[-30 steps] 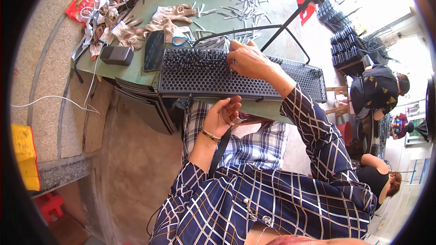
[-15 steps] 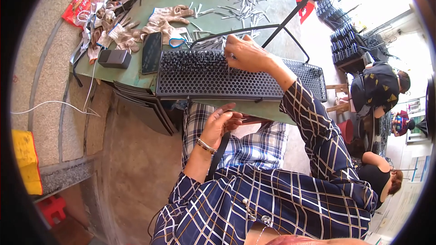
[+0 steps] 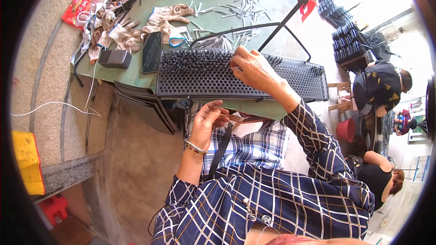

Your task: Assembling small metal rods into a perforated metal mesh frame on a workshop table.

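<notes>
A black perforated metal rack (image 3: 204,86) lies along the near edge of the green table. Small dark pieces (image 3: 195,59) stand upright in its holes, crowded at the back left and reaching toward the middle. Over the middle of the rack is my right hand (image 3: 255,70), fingers bent into a pinch. Whatever its fingertips grip is hidden. My left hand (image 3: 205,122) hovers above my lap, just in front of the rack, with curled fingers and the thumb against them. I cannot make out anything in it.
Slim metal pieces (image 3: 245,9) lie scattered over the green table (image 3: 277,0). Work gloves (image 3: 165,22), a black phone (image 3: 152,52) and a dark box with a white cable (image 3: 114,59) sit left of them. Dark panels (image 3: 145,109) lean below. Other people (image 3: 379,86) sit at the right.
My right hand has moved a little right along the rack. My left hand has shifted left and slightly up, away from my lap's middle.
</notes>
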{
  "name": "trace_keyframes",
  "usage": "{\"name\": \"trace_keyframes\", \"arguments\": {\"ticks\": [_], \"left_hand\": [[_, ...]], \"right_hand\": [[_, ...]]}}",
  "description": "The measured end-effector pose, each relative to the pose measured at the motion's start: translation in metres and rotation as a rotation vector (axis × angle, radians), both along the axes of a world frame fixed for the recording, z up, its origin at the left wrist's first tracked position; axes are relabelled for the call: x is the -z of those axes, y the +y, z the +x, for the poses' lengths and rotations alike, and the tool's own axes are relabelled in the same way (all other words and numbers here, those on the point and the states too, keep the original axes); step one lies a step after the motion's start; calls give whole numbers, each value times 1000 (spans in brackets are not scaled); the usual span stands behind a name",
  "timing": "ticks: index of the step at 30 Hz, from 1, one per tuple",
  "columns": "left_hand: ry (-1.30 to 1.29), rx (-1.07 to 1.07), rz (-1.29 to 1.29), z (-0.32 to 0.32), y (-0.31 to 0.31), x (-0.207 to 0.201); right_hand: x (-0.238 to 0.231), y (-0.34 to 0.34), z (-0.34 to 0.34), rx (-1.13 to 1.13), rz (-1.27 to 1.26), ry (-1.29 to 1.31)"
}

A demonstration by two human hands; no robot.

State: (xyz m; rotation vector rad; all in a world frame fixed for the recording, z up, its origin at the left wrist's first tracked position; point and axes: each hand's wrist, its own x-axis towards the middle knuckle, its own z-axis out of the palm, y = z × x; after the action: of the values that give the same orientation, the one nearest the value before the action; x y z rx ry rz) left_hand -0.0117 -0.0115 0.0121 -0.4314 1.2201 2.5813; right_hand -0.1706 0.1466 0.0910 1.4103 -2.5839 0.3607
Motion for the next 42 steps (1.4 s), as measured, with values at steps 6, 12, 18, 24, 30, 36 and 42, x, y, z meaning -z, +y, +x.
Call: {"name": "trace_keyframes", "arguments": {"ticks": [6, 12, 18, 24, 30, 36, 42], "left_hand": [[-16, -16, -77, -1, -3, -10], [178, -204, -450, -19, -37, -60], [443, -60, -927, -155, -103, -102], [388, 772, -1796, -320, -135, -39], [102, 1355, -1975, -341, -55, -39], [-52, 1122, -1877, -321, -38, -35], [-41, 842, -1781, -315, -45, -25]], "right_hand": [[7, 6, -2, 77, -160, -63], [-9, 60, 8, 295, -565, -154], [-34, 159, -30, 781, -778, -286], [-9, 177, -172, 408, -389, -703], [37, 100, -225, -92, 399, -1386], [71, 26, -232, -282, 808, -1573], [74, -36, -228, -398, 754, -1482]]}}
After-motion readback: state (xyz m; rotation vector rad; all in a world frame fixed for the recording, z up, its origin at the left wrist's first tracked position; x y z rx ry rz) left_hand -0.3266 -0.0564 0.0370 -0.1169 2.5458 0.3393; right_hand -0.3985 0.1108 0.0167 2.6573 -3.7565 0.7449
